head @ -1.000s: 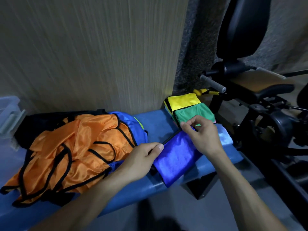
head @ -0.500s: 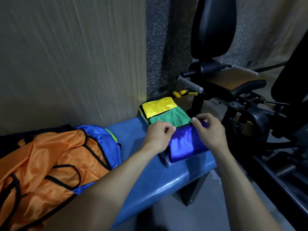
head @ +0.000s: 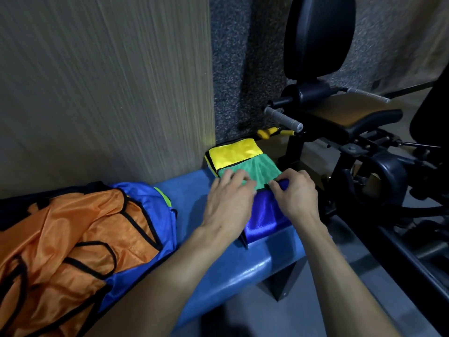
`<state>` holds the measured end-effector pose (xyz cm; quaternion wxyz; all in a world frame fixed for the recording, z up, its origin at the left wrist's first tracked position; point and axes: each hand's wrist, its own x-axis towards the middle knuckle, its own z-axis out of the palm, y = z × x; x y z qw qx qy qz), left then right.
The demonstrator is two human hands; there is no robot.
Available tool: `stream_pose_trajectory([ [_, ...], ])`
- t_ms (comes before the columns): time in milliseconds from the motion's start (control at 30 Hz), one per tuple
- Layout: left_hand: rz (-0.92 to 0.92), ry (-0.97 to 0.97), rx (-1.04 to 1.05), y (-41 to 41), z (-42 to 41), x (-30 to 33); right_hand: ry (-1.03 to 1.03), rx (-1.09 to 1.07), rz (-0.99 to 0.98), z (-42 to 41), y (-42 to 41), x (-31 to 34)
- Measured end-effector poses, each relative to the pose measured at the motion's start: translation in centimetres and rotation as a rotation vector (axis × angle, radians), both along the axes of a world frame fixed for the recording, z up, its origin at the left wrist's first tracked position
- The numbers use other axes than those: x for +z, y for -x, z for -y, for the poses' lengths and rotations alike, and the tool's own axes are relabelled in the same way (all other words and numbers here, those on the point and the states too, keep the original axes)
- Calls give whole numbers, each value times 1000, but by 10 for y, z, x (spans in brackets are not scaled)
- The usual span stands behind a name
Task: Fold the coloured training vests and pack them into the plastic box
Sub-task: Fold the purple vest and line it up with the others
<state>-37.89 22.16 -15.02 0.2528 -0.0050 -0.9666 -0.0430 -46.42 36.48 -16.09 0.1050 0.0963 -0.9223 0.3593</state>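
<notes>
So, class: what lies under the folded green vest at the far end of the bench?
A folded yellow vest shows from under the green vest, on the blue bench. Anything lower is covered. The left hand rests on the green vest.

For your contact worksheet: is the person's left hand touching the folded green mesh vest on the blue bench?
Touching. The head view shows the left hand with fingers spread flat on the folded green mesh vest, no gap visible.

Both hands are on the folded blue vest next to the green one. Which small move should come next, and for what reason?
Probably slide the folded blue vest up onto the green vest. The right hand pinches its far edge, the left hand lies flat across both, and green already overlaps the yellow vest, so a stack is forming. The plastic box is not in view.
</notes>
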Motion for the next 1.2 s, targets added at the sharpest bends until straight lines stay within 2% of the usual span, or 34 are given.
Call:
stream_pose_trajectory([
  [100,33,90,-153,-1,-12,-15,-17,-11,-14,1,0,-4],
  [200,86,118,-103,-7,-12,-34,-5,-16,-77,1,-2,-10],
  [333,58,115,-42,-10,-14,-45,39,-24,-173,0,-1,-20],
  [467,39,90,-36,-12,-16,-45,26,-24,-191,-1,2,-22],
  [633,85,54,-11,-11,-15,-45,-144,-52,-181,1,-9,-7],
  [800,134,-12,7,-11,-12,-44,-304,103,-284,-5,-20,18],
  [900,126,-49,2,-11,-13,-42,-430,162,-117,-5,-29,19],
  [1000,122,25,-70,-21,-10,-41,-408,165,-7,-4,-30,12],
  [1100,240,63,-124,-30,2,-42,-387,139,-76,-1,-30,6],
  [1200,268,69,-165,-38,17,-31,-423,74,-188,4,-34,4],
])
